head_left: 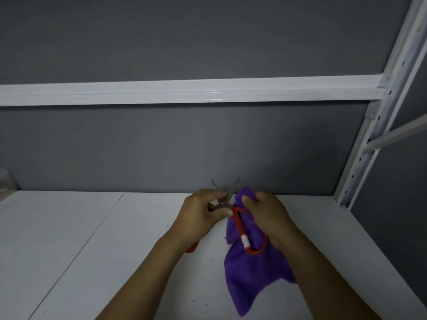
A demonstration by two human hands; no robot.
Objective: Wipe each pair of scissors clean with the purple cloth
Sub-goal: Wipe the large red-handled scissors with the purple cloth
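Pinched between thumb and fingers of the left hand (203,211), near the pivot: red-handled metal scissors (238,226), blades spread in a V pointing far. Clutched in the right hand (265,213), just right of them: bunched purple cloth (251,273), hanging behind the red handle loop over a white tabletop (115,250). Beyond, grey wall panel (184,146) crossed by a white shelf rail (184,91).

Storeroom: slotted metal shelving (379,125)

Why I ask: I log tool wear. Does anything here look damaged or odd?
One red handle of the scissors has white tape wrapped round it, in front of the purple cloth held in the right hand. It looks like a repair, though no break shows. The blades stand open in the left hand.
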